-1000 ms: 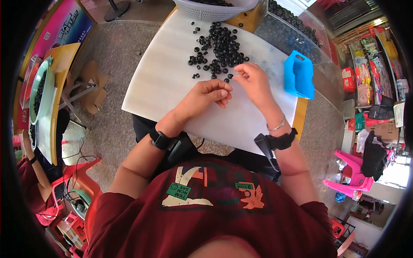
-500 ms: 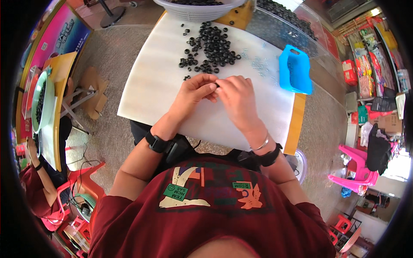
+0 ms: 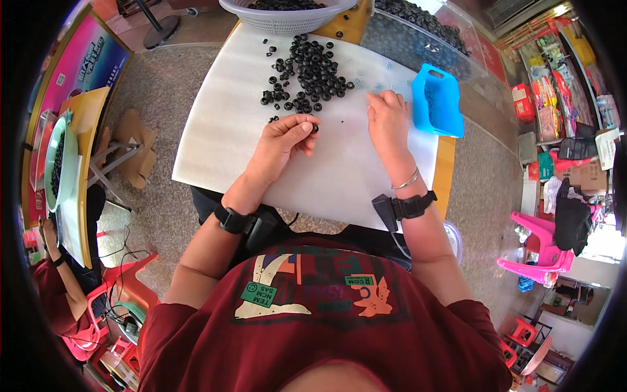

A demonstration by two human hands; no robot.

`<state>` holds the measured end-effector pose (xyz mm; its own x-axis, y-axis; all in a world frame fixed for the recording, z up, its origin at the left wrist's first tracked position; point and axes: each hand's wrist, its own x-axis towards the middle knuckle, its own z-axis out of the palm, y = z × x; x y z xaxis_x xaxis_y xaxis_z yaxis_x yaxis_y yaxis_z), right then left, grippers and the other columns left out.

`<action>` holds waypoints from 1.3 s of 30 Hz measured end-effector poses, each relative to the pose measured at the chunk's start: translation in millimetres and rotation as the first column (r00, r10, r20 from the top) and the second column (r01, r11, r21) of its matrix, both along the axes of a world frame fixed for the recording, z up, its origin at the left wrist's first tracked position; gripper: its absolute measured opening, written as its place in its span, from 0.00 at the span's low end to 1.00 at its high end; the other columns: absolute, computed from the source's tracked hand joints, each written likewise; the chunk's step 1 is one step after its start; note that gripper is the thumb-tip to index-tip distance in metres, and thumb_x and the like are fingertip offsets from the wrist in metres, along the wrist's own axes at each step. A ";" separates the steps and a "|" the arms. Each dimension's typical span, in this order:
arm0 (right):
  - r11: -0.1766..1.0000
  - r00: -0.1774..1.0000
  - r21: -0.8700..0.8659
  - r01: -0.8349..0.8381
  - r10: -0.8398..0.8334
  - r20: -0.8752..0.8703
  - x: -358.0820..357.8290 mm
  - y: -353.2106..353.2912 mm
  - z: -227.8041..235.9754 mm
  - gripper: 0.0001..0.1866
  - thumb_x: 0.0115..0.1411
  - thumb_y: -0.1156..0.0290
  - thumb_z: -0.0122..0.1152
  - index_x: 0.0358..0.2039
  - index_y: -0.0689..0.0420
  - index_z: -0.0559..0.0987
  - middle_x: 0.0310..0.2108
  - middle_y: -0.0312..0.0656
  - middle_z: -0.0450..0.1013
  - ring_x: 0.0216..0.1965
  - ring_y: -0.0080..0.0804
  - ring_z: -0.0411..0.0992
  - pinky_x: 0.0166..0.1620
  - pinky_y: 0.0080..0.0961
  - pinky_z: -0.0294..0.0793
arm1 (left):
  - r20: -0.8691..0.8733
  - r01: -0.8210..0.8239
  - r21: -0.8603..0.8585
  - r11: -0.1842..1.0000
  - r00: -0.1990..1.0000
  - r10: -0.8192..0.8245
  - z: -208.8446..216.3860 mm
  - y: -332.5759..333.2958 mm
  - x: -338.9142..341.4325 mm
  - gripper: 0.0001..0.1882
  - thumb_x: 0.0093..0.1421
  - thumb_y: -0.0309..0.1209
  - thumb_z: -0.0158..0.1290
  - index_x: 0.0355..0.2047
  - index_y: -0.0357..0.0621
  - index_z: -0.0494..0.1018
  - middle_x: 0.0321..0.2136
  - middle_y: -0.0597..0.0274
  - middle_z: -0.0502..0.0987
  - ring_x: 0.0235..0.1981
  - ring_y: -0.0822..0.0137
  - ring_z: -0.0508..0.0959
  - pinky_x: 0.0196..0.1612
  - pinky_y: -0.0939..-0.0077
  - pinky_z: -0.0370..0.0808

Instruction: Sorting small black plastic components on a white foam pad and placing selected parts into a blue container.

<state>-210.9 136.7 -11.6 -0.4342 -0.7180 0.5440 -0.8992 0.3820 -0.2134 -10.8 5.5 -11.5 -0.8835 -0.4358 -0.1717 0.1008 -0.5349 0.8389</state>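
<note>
Between the thumb and fingers of my left hand (image 3: 282,142) is a small round black plastic part (image 3: 315,129), just in front of the pile. Loose black parts of the same sort lie in a pile (image 3: 320,70) beyond that hand, on the white tabletop (image 3: 222,140). My right hand (image 3: 390,124) rests to the right with fingers bent together, its fingertips at some tiny pale-blue shiny pieces (image 3: 360,83). Whether it pinches one is hidden. Right beside it stands a blue plastic scoop-like box (image 3: 449,117) with more tiny pieces inside.
A grey basket (image 3: 281,21) of black parts stands at the far edge, and a clear bin (image 3: 405,49) of them at the far right. At the left, a person's arm (image 3: 68,277) is near a table with a green basin (image 3: 57,160). A pink stool (image 3: 539,245) stands right.
My right hand has come away from my left hand and moved right to the tiny pieces. The left hand keeps the black part and has shifted slightly left. The whole view has shifted a little.
</note>
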 end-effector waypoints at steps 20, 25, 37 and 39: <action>0.987 0.930 -0.161 -0.017 0.075 0.361 11.7 -1.3 -4.1 0.07 0.53 0.77 0.61 0.34 0.57 0.80 0.29 0.40 0.73 0.34 0.36 0.72 0.40 0.32 0.70 | -0.053 0.032 0.153 0.988 0.998 -0.024 1.5 -6.9 1.9 0.13 0.66 0.29 0.48 0.47 0.33 0.73 0.33 0.62 0.76 0.30 0.75 0.75 0.36 0.82 0.74; 0.937 0.653 -0.319 -0.140 0.330 0.682 76.7 -13.1 47.1 0.07 0.53 0.81 0.60 0.33 0.58 0.80 0.32 0.40 0.75 0.33 0.32 0.74 0.33 0.24 0.73 | -0.085 0.044 0.158 0.987 0.996 -0.030 -3.7 -9.0 3.1 0.13 0.66 0.28 0.48 0.47 0.33 0.72 0.34 0.61 0.77 0.31 0.74 0.76 0.37 0.82 0.75; 0.938 0.905 -0.202 -0.283 0.331 0.266 103.6 -20.2 32.8 0.14 0.54 0.77 0.58 0.44 0.57 0.79 0.36 0.39 0.72 0.38 0.38 0.69 0.44 0.34 0.67 | -0.171 0.062 0.175 0.983 0.985 -0.032 -11.3 -11.7 3.0 0.12 0.66 0.28 0.48 0.46 0.34 0.72 0.34 0.61 0.78 0.31 0.74 0.77 0.38 0.80 0.75; 0.939 0.918 -0.158 -0.306 0.335 0.212 107.0 -18.1 31.6 0.17 0.56 0.76 0.58 0.48 0.57 0.77 0.38 0.40 0.71 0.39 0.39 0.68 0.46 0.35 0.65 | -0.175 0.054 0.210 0.976 0.984 -0.017 -9.3 -13.0 2.8 0.12 0.66 0.28 0.48 0.46 0.34 0.72 0.34 0.61 0.78 0.32 0.74 0.77 0.38 0.80 0.75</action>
<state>-104.0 118.6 20.1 -0.3162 -0.7758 0.5461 -0.8887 0.0408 -0.4567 -8.0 -7.5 -20.8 -0.9220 -0.3736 -0.1020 0.2109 -0.7051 0.6771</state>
